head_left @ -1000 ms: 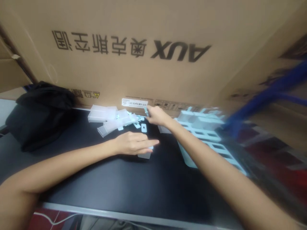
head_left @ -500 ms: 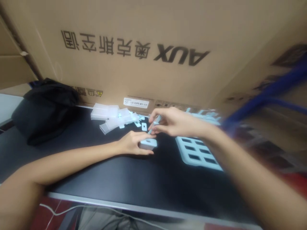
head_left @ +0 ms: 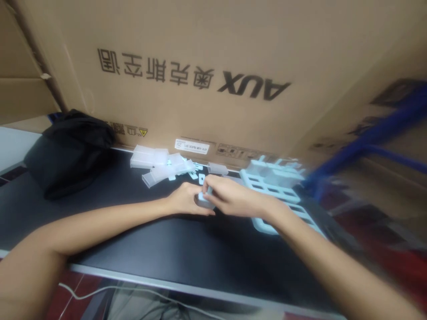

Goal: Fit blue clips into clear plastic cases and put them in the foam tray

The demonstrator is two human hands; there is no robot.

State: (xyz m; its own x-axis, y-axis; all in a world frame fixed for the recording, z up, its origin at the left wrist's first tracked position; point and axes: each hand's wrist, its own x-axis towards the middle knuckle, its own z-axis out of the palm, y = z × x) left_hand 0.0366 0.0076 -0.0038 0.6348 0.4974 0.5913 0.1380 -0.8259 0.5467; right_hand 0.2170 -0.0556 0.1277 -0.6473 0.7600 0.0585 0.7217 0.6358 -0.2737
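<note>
My left hand (head_left: pixel 184 198) is closed around a small box with a light-blue top (head_left: pixel 203 202), close to the black tabletop. From the right, my right hand (head_left: pixel 231 195) pinches a slim light-blue piece (head_left: pixel 210 190) at the top of that box. My fingers cover most of the piece, so I cannot tell how far it sits in the box. Just behind my hands lies a loose light-blue plate with a square hole (head_left: pixel 202 178). A light-blue rack with rectangular openings (head_left: pixel 265 226) is partly behind my right forearm.
Translucent sleeves (head_left: pixel 149 156) lie in a heap at the back, among small light-blue parts. Another sleeve (head_left: pixel 217 169) lies behind my right hand. Filled slots show at the rack's far end. A black bag (head_left: pixel 70 155), a large carton (head_left: pixel 187 106) and a blue bar (head_left: pixel 373 133) surround the table.
My right hand has come down and toward me, bringing the light-blue piece onto the box top. The left hand stays around the box. The view has shifted slightly.
</note>
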